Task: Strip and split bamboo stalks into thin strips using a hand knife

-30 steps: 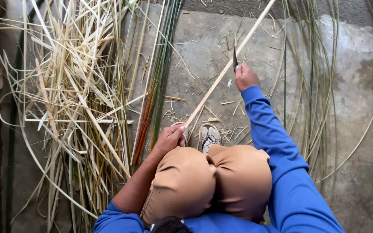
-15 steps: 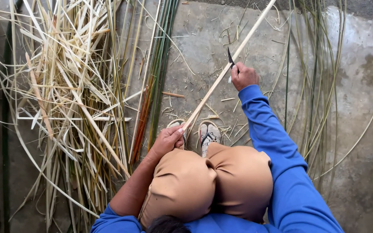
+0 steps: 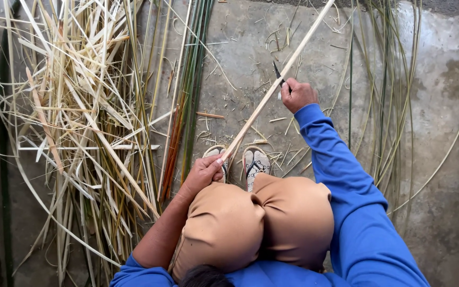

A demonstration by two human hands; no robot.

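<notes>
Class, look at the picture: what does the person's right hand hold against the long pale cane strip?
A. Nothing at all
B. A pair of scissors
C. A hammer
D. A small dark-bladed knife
D: the right hand grips a small knife whose dark blade rests against the long pale strip, while the left hand holds the strip's lower end.

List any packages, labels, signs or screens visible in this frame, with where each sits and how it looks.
None in view: no package, label, sign or screen.
What shows instead: a pale cane strip held in the left hand and right hand, the right also holding a dark knife, with a heap of pale strips and green stalks on the concrete floor.
</notes>
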